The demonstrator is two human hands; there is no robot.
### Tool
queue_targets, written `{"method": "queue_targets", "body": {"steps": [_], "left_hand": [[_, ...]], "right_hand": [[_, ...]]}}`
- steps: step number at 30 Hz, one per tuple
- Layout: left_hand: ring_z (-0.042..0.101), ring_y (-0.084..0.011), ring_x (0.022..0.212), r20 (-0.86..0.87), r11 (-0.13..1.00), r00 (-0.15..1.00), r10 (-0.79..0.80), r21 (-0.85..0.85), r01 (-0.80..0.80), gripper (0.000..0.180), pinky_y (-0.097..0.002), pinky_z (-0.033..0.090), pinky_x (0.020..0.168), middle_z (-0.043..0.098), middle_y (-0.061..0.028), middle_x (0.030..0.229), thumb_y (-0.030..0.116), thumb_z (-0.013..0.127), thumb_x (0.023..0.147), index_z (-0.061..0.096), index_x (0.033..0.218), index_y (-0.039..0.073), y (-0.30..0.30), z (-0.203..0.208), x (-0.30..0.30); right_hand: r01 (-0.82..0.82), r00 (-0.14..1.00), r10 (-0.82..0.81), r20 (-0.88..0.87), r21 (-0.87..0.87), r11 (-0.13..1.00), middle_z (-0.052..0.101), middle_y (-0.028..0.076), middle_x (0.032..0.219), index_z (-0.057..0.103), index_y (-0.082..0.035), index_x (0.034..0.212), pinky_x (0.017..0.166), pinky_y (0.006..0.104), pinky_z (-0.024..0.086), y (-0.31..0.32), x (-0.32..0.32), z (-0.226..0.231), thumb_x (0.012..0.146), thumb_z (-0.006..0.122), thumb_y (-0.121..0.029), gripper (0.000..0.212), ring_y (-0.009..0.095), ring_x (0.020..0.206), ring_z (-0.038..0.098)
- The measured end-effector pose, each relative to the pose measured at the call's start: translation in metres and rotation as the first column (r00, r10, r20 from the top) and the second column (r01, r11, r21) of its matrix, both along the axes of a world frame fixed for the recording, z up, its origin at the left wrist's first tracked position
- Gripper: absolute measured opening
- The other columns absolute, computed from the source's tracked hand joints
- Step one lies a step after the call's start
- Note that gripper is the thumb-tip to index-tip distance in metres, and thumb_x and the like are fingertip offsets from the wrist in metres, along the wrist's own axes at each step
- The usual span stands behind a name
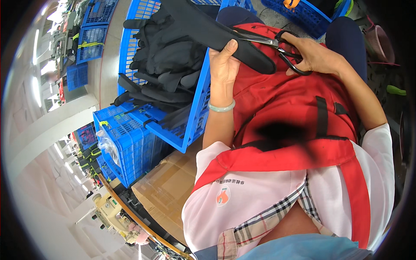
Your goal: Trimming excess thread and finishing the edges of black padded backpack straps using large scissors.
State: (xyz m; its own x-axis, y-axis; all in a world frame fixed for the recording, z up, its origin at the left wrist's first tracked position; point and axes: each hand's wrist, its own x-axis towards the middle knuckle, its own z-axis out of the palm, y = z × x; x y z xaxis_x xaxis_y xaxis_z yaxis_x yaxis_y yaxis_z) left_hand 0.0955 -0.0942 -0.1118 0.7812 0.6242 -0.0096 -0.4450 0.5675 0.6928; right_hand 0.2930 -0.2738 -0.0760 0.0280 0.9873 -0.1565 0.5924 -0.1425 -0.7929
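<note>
My left hand (225, 60) grips a long, curved black padded fabric piece (203, 28), thumb on top. One rounded end of the piece hangs over my lap, and the rest reaches up across the crate's rim. My right hand (318, 56) has its fingers in the black handles of a pair of scissors (262, 40). The blades point left and lie along the edge of the black piece near my left thumb. Whether they touch it I cannot tell. Beneath both hands spreads a red apron (277, 102) over my lap.
Left of me, a blue plastic crate (200, 102) holds a pile of black fabric pieces (167, 56). Stacked blue crates (130, 145) and a cardboard box (167, 186) stand beside it. Another blue crate (299, 17) sits beyond my knees, and a pink basket (381, 43) is at far right.
</note>
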Motion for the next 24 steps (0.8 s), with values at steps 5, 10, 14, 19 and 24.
{"method": "queue_targets", "body": {"steps": [5,10,14,19,24], "left_hand": [[0.063,-0.0203,0.098,0.015,1.0,1.0,0.002,-0.017,-0.002,0.031,-0.0376,0.053,0.091,0.066,-0.0071,0.105,-0.003,0.071,0.081,0.062,0.109,0.005,-0.01,-0.002,0.008],[0.063,-0.0201,0.098,-0.004,1.0,1.0,0.029,-0.006,-0.03,0.03,-0.0373,0.051,0.093,0.065,-0.0057,0.105,-0.003,0.071,0.082,0.062,0.109,0.006,-0.013,-0.006,0.007],[0.063,-0.0206,0.1,0.005,1.0,1.0,0.019,0.009,-0.019,0.03,-0.038,0.051,0.094,0.065,-0.0056,0.106,-0.002,0.07,0.082,0.061,0.109,0.006,-0.016,-0.004,0.007],[0.063,-0.0223,0.099,-0.02,0.989,0.999,0.042,-0.141,-0.044,0.031,-0.0388,0.05,0.096,0.064,-0.0072,0.104,-0.001,0.071,0.082,0.06,0.111,0.005,-0.022,0.008,0.006],[0.064,-0.0206,0.095,-0.049,0.993,0.998,0.033,-0.114,-0.039,0.036,-0.0363,0.053,0.089,0.064,-0.0059,0.104,-0.004,0.072,0.079,0.057,0.111,0.005,-0.001,0.004,0.007]], "right_hand": [[0.001,0.999,0.003,-0.053,0.08,0.997,0.052,0.021,0.072,0.042,-0.003,0.121,0.062,0.0432,0.04,0.003,-0.006,-0.017,0.076,0.077,-0.03,0.063,0.039,0.068,0.054],[0.042,0.998,-0.039,-0.054,0.04,0.998,0.057,0.028,0.082,0.042,0.002,0.111,0.064,0.0445,0.043,0.004,-0.02,-0.012,0.083,0.06,-0.003,0.034,0.043,0.076,0.057],[0.088,0.996,-0.088,-0.028,0.004,0.996,0.057,0.027,0.082,0.044,0.003,0.11,0.066,0.0441,0.043,0.005,-0.021,-0.009,0.084,0.062,-0.007,0.033,0.043,0.076,0.057],[0.128,0.989,-0.131,-0.062,-0.049,0.991,0.061,0.023,0.085,0.047,0.003,0.109,0.07,0.0419,0.046,0.004,-0.025,0.005,0.087,0.065,-0.014,0.033,0.04,0.079,0.06],[0.108,0.993,-0.103,-0.064,0.08,0.991,0.061,0.023,0.096,0.046,0.002,0.115,0.074,0.0425,0.046,-0.001,-0.022,-0.013,0.087,0.066,-0.019,0.041,0.039,0.088,0.062]]}}
